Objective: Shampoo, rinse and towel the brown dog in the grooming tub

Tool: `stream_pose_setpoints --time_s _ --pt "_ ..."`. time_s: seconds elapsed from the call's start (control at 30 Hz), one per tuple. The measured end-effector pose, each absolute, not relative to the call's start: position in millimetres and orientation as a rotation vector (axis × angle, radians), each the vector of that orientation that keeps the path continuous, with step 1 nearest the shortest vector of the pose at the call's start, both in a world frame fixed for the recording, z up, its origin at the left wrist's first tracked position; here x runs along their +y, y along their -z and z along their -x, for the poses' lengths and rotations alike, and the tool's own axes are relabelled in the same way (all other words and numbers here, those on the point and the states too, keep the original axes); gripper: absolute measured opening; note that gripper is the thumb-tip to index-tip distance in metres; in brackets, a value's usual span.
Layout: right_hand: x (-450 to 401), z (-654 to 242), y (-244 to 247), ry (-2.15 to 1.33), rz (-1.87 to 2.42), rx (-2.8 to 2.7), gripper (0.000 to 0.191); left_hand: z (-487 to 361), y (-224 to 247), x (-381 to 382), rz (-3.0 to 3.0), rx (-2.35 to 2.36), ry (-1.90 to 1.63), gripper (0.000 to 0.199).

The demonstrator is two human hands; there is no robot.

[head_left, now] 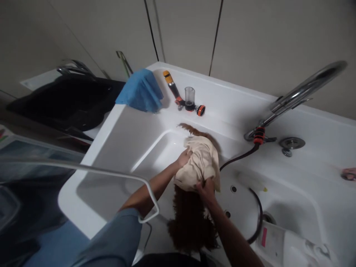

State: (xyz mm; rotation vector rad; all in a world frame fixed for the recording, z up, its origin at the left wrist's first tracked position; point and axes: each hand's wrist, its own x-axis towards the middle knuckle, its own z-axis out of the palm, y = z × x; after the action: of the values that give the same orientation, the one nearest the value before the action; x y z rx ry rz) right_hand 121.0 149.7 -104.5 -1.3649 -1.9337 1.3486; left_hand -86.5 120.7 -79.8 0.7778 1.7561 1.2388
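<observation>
A beige towel [198,159] lies bunched over the middle of a brown, furry animal [191,222] that looks like a dog, standing in a white tub. My left hand [184,158] grips the towel's left side, fingers curled into its folds. Lower down, my right hand [206,191] is closed on the towel's near edge, close against the fur. Brown fur [196,130] also shows beyond the towel's far edge. The towel hides the animal's middle, and its face cannot be seen.
The tub's white rim [89,155] surrounds the animal. A blue cloth [141,91] drapes over the far left corner, beside a spray handle [172,85] and clear cup [190,95]. A chrome faucet [303,91], dark hose [258,207] and white jug [278,241] are on the right. A white bar [111,170] crosses my left arm.
</observation>
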Motion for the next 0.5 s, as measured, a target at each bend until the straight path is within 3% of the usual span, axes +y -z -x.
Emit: stream_pose_setpoints --time_s 0.1,0.17,0.33,0.4,0.47,0.5 --pt "227.1 -75.3 66.2 -1.359 1.343 -1.771 0.063 67.2 71.8 101.5 -1.184 1.672 -1.17 0.066" --pt "242.5 -57.6 53.1 -1.391 1.297 -1.746 0.058 67.2 59.9 112.8 -1.117 1.747 -1.14 0.073" --pt "134.5 -100.0 84.6 -1.359 1.025 -2.013 0.029 89.3 44.8 148.3 -0.6 1.864 -1.202 0.051" --pt "136.6 -103.5 79.0 -1.304 1.042 -2.047 0.037 85.0 54.8 132.3 -0.741 1.79 -1.244 0.045" --pt "181.4 -82.5 52.7 -1.147 1.232 -1.991 0.059 74.3 69.5 106.4 -0.87 1.717 -1.239 0.038" --pt "207.0 -67.4 37.7 -1.055 1.353 -2.017 0.061 69.7 76.3 94.8 -0.868 1.702 -1.207 0.036"
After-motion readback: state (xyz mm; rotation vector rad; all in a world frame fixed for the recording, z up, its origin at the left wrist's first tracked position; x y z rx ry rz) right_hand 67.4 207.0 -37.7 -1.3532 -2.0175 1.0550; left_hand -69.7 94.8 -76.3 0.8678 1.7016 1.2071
